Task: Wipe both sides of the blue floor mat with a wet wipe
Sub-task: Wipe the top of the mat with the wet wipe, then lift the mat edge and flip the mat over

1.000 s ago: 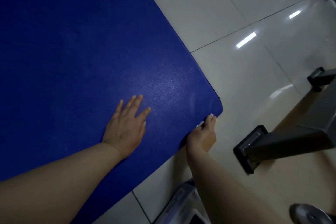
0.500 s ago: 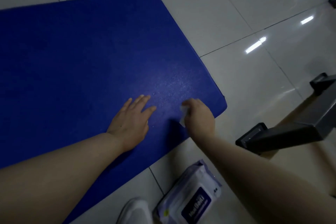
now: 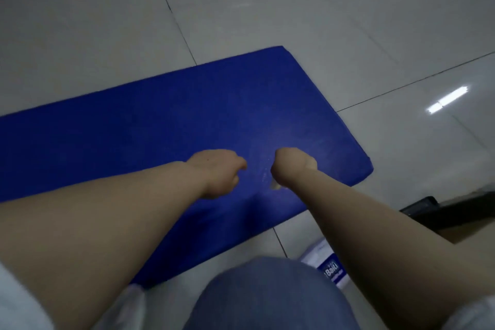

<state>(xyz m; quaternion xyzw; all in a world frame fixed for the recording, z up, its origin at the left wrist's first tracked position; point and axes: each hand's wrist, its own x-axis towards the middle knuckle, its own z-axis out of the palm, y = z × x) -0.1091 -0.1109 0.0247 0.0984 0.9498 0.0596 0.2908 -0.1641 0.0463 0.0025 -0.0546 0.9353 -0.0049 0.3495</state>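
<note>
Now both hands, left hand (image 3: 218, 173) and right hand (image 3: 290, 167), have curled closed on the mat (image 3: 134, 136).

The floor (image 3: 267, 2) is laid in large pale grey glossy tiles, with thin dark grout lines (image 3: 171, 11) crossing from twelve o'clock toward the centre. At three o'clock a bright strip of ceiling light reflects (image 3: 448, 100) off the tile. Lower, near four o'clock, a dark metal frame (image 3: 428, 211) sits on the floor, blurred.
</note>
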